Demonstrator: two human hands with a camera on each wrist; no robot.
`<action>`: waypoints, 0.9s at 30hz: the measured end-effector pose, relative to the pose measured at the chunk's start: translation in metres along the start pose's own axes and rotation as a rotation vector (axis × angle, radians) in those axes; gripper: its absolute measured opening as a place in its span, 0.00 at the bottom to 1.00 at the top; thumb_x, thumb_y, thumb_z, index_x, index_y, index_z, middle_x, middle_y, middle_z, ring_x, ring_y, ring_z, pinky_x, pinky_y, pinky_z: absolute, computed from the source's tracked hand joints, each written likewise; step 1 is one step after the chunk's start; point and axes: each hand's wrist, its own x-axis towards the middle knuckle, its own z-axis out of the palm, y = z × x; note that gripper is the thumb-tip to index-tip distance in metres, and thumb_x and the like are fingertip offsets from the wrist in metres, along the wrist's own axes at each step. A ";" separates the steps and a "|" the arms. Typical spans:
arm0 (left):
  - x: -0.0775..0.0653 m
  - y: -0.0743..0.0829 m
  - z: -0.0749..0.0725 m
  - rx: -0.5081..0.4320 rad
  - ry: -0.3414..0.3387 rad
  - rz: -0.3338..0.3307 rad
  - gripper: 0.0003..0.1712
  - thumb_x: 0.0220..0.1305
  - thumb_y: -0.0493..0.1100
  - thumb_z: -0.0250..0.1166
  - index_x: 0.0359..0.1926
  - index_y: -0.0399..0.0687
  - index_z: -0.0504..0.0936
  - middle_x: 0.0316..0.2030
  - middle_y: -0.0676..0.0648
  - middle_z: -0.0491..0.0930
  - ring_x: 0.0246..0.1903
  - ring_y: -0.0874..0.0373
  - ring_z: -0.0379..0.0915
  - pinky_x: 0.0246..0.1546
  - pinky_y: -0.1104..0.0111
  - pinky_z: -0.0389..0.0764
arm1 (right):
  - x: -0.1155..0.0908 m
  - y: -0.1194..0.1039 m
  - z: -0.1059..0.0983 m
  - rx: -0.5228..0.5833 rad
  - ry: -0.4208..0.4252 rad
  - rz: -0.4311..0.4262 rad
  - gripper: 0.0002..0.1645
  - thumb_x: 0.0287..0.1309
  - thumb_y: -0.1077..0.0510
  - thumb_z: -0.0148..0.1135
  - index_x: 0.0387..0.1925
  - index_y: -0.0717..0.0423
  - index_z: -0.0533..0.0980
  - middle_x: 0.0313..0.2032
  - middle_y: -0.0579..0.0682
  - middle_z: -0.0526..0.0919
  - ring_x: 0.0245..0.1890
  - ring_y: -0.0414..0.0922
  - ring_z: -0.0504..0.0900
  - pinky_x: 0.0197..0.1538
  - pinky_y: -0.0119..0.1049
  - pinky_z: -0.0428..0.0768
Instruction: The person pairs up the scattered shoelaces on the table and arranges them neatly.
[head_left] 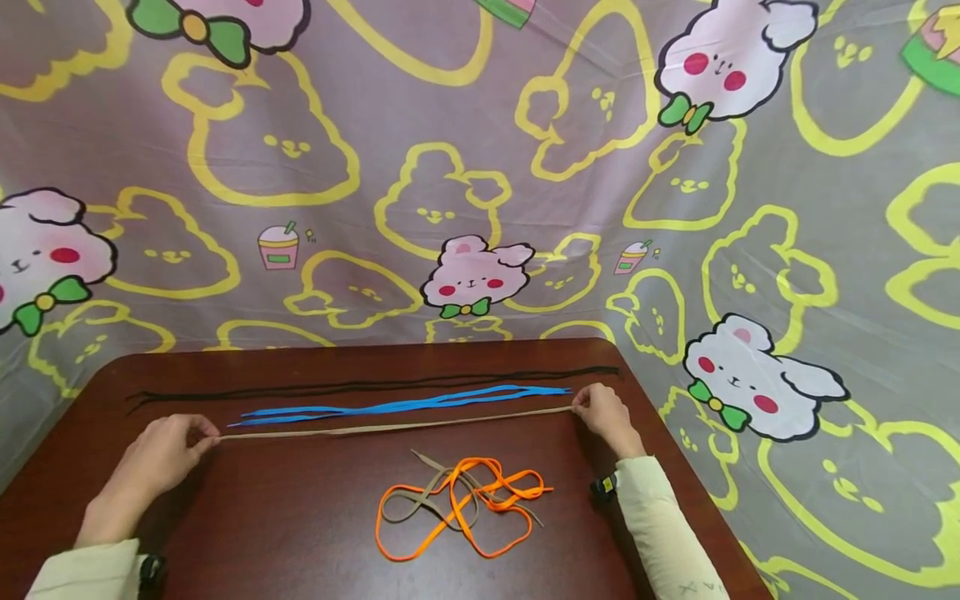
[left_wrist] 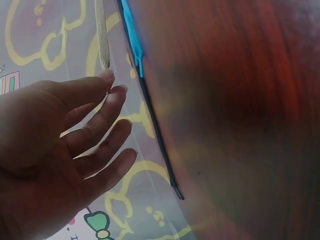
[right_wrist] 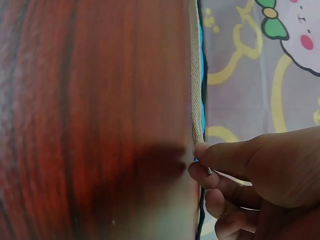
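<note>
A flat beige shoelace (head_left: 397, 427) is stretched nearly straight across the table between both hands. At its left end, the left hand (head_left: 161, 454) pinches the tip between thumb and forefinger, the other fingers loosely bent in the left wrist view. The right hand (head_left: 606, 419) pinches the opposite end, and a small tip (right_wrist: 209, 171) pokes out past the fingers. Just beyond lie blue shoelaces (head_left: 405, 406), laid lengthwise and roughly parallel to the beige one. Farther back, black shoelaces (head_left: 330, 387) run almost the table's width.
Nearer the person, an orange shoelace (head_left: 405, 558) and a tan shoelace (head_left: 427, 461) lie loosely looped over each other on the dark brown table (head_left: 285, 517). A patterned cloth (head_left: 360, 233) hangs behind the table and along its right side.
</note>
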 end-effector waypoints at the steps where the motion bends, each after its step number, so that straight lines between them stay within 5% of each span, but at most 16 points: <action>1: 0.000 0.000 0.001 -0.001 -0.009 -0.001 0.03 0.60 0.35 0.71 0.30 0.44 0.85 0.27 0.45 0.83 0.29 0.48 0.78 0.26 0.53 0.74 | 0.000 0.000 0.000 -0.002 -0.001 0.001 0.06 0.64 0.59 0.69 0.30 0.53 0.85 0.29 0.48 0.84 0.25 0.45 0.79 0.28 0.43 0.75; 8: 0.003 0.002 0.004 -0.008 -0.052 -0.002 0.05 0.61 0.34 0.70 0.29 0.46 0.84 0.25 0.49 0.82 0.27 0.55 0.76 0.25 0.55 0.73 | 0.003 0.000 0.000 -0.017 -0.006 0.028 0.06 0.65 0.59 0.68 0.30 0.53 0.84 0.28 0.49 0.84 0.25 0.46 0.78 0.27 0.43 0.75; 27: 0.009 0.000 0.014 0.028 -0.112 -0.009 0.07 0.61 0.33 0.69 0.28 0.47 0.83 0.26 0.48 0.81 0.29 0.49 0.76 0.28 0.48 0.74 | 0.001 0.000 -0.001 -0.010 -0.014 0.055 0.06 0.64 0.59 0.68 0.30 0.53 0.84 0.30 0.49 0.84 0.27 0.46 0.79 0.30 0.45 0.76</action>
